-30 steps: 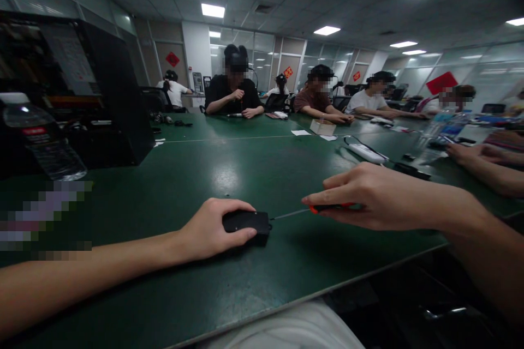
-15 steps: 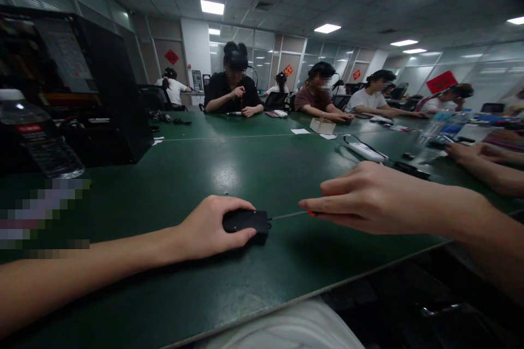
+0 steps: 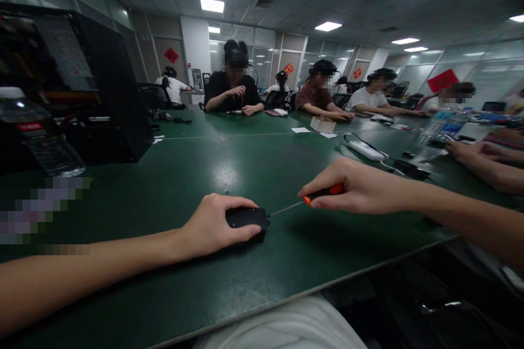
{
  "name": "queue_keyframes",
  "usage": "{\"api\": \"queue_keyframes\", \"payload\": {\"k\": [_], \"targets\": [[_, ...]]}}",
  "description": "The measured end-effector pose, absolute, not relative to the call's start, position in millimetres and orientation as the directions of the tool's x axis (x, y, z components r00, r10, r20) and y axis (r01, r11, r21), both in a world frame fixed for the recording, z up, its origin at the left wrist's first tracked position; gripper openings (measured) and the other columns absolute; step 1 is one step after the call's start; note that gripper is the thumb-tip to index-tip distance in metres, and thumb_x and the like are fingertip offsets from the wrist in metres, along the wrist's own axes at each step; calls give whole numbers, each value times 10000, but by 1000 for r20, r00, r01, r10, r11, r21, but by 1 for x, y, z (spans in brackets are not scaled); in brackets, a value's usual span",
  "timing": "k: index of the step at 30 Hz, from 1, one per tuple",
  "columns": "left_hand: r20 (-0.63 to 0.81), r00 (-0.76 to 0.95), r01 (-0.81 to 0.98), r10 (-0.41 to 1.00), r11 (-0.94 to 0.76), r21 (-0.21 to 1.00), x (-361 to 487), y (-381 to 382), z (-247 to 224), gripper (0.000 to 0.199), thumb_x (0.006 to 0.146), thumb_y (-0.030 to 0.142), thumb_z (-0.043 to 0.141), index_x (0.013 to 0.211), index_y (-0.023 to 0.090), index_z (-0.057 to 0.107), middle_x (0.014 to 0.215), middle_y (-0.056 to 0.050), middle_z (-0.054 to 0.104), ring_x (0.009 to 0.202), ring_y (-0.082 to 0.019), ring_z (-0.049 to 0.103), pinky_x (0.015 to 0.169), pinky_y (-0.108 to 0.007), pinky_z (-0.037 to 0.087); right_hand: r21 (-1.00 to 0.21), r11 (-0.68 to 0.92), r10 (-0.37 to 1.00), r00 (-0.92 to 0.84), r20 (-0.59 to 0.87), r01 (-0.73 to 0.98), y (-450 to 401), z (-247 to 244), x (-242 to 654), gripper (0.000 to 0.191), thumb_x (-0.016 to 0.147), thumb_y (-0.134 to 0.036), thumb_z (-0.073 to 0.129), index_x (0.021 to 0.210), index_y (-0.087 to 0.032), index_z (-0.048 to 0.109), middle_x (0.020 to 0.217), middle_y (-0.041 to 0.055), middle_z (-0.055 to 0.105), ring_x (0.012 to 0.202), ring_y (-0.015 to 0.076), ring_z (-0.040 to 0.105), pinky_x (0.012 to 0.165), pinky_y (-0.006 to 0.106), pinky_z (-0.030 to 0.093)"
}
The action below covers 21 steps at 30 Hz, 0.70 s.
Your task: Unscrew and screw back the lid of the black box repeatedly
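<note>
On the green tabletop [image 3: 229, 152], my left hand [image 3: 208, 226] grips a small black box [image 3: 248, 219], thumb along the near side and fingers over the far side. Small metal dots show on its top, and small loops stick out of its right end. My right hand [image 3: 356, 185] is closed around the orange and black handle of a screwdriver [image 3: 321, 194], held just above the table. Its thin metal shaft slants left and down to the box's right end. Whether the tip touches the box or a loop, I cannot tell.
An open black computer case [image 3: 110, 92] and a water bottle [image 3: 45, 133] stand at the left. A white power strip [image 3: 366, 150] with a cable lies beyond my right hand. A small box [image 3: 322, 123] sits farther back. Several people sit around; another person's hands [image 3: 477, 155] are at the right.
My right hand has turned and risen slightly, so more of the screwdriver handle shows and the shaft slopes more steeply. The left hand keeps its hold on the box, nearly still.
</note>
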<state>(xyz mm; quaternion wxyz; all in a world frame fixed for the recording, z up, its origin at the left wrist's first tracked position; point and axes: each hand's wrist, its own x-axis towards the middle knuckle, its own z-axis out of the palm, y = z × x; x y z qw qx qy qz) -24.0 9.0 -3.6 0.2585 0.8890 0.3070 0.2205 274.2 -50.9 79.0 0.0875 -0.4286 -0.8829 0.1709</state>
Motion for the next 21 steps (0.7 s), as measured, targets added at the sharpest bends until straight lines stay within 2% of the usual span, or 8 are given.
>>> {"api": "queue_keyframes", "payload": {"k": [3,4,6,8,10,13,16,21], "targets": [[242,706,435,666,-677,594,-24,9,-5,385,808,445,765,1120,220,786,991,-24,803,809,-209,735,797,-297,537,-555,333,873,-472,-124,763,-40,60,284,571,898,-603,622,1166,-121,771,785,27,711,597,104,509,542,241,347],[242,704,437,668,-676,594,-25,9,-5,383,807,443,765,1117,219,787,988,-24,804,808,-210,736,792,-297,537,-576,319,873,-470,-131,752,-38,54,287,602,895,-627,612,1167,-113,768,814,35,717,621,112,526,555,242,360],[238,705,437,668,-673,596,-25,8,-4,384,809,440,763,1119,215,787,992,-27,805,814,-212,738,788,-296,538,-545,421,837,-542,-73,725,-38,41,291,573,950,-594,558,1189,-108,747,903,62,732,703,132,588,614,245,404],[233,711,431,663,-673,601,-25,8,-3,385,813,438,760,1124,213,785,1005,-30,805,827,-214,739,788,-295,538,-353,634,744,-668,33,689,-39,32,293,476,1029,-480,477,1234,-119,708,942,83,730,755,136,622,649,250,414],[234,715,424,659,-675,604,-26,8,-3,384,817,435,757,1130,214,781,1021,-30,804,843,-214,739,793,-293,538,-8,790,611,-785,101,613,-37,25,295,388,1069,-359,415,1252,-138,675,906,80,710,741,134,611,628,264,382],[251,714,418,654,-685,596,-26,9,-3,373,820,424,756,1131,220,779,1033,-25,803,864,-213,738,803,-295,534,434,777,448,-885,128,456,-25,20,295,322,1073,-244,381,1250,-159,636,848,57,670,715,147,569,617,296,345],[266,717,412,644,-700,584,-26,9,-4,362,817,410,760,1131,229,777,1036,-16,802,881,-212,737,802,-292,527,630,707,316,-940,127,323,-7,24,291,308,1049,-156,391,1291,-165,581,880,49,659,744,156,564,674,312,368],[283,726,396,627,-717,573,-25,10,-7,344,813,393,766,1122,240,777,1022,2,803,874,-199,740,786,-278,518,778,594,136,-979,153,204,7,46,277,287,1006,-119,450,1264,-178,561,875,30,647,763,165,557,787,345,404]]}}
